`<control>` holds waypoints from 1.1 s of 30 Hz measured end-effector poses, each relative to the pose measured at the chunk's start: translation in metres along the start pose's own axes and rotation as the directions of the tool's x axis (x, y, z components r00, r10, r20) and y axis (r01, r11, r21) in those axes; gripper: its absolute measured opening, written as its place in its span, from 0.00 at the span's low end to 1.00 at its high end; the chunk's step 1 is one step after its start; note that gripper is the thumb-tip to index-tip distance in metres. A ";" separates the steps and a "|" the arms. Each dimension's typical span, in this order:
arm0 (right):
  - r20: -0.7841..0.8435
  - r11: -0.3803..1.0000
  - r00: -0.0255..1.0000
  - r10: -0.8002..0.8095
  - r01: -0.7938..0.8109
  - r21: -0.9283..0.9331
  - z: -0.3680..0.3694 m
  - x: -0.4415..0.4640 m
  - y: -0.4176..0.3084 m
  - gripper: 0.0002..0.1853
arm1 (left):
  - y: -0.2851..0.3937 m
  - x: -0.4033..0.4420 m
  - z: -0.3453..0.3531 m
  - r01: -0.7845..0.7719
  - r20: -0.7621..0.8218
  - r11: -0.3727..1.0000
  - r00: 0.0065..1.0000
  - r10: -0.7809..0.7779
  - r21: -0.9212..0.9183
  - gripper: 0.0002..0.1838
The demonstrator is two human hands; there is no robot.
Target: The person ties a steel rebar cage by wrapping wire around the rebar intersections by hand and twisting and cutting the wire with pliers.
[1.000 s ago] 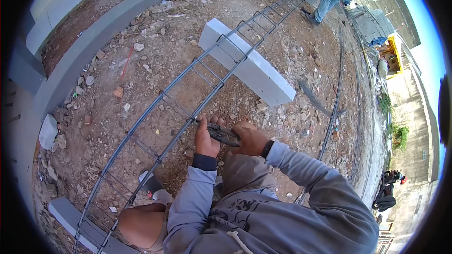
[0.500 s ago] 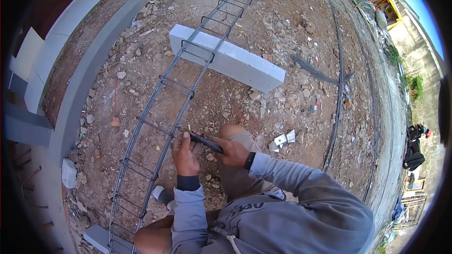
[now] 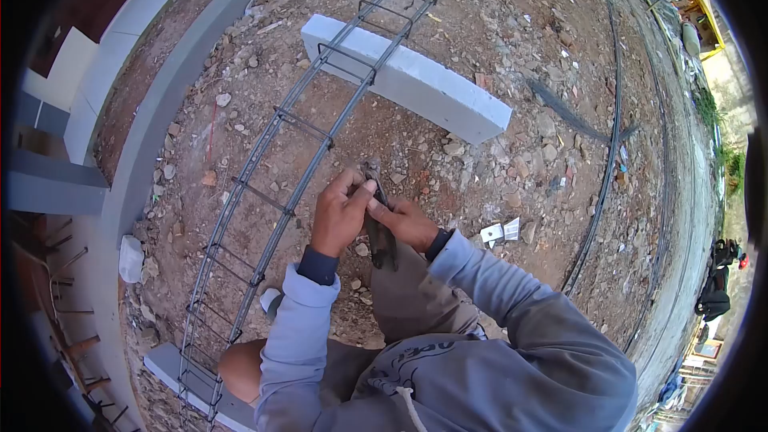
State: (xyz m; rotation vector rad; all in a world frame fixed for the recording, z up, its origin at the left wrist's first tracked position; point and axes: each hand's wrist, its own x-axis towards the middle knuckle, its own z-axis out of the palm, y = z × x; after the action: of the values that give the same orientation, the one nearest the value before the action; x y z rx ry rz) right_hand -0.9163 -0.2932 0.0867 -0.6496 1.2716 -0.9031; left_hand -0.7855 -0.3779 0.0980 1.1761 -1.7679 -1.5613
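1. Steel cage [image 3: 310, 177] rests across a pale block [image 3: 448, 96] and, nearer the worker [image 3: 496, 376], a second block [image 3: 164, 364], above rubble-strewn ground [image 3: 448, 168].
2. Dark pliers [image 3: 382, 236] sit in the worker's grasp, just beside the cage and apart from it, handles pointing toward the worker.
3. The right hand [image 3: 408, 224] is closed around the pliers.
4. The left hand [image 3: 340, 212] pinches its fingers together at the pliers' head; what lies between them is hidden.
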 end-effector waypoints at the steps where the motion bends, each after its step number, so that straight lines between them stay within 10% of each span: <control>1: -0.024 1.000 1.000 0.000 -0.001 -0.020 -0.003 0.002 0.006 0.28 | -0.004 0.006 0.001 0.017 0.034 1.000 0.999 -0.018 0.010 0.10; 6: -0.074 0.971 0.973 -0.218 0.209 -0.120 -0.010 0.017 0.018 0.29 | 0.034 0.012 -0.003 -0.128 0.040 0.946 0.992 0.122 0.299 0.09; 18: -0.538 0.966 0.835 -0.111 0.219 0.139 -0.064 -0.003 -0.042 0.29 | 0.019 0.028 0.025 -0.101 0.078 0.994 0.992 0.098 0.046 0.10; 21: -0.666 0.890 0.696 -0.269 0.444 0.106 -0.082 -0.036 -0.054 0.30 | 0.009 0.034 0.026 -0.233 -0.091 0.971 0.967 0.238 0.058 0.10; 22: -0.699 0.866 0.632 -0.336 0.498 0.035 -0.090 -0.048 -0.059 0.30 | -0.002 0.044 0.017 -0.460 -0.237 0.870 0.838 0.492 0.178 0.10; 28: -0.802 0.675 0.304 -0.515 0.720 -0.160 -0.097 -0.090 -0.063 0.28 | -0.057 0.059 -0.019 -0.101 -0.309 0.900 0.918 0.249 0.424 0.12; 33: -0.885 0.590 0.247 -0.394 0.807 -0.038 -0.073 -0.101 -0.055 0.25 | -0.069 0.087 -0.019 -0.096 -0.285 0.891 0.928 0.242 0.443 0.14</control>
State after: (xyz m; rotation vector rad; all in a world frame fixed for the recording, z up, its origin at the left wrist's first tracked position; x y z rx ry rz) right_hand -1.0043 -0.2302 0.1700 -0.3101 1.5456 -2.3756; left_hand -0.7943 -0.4594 0.0214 1.3419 -1.9619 -0.8315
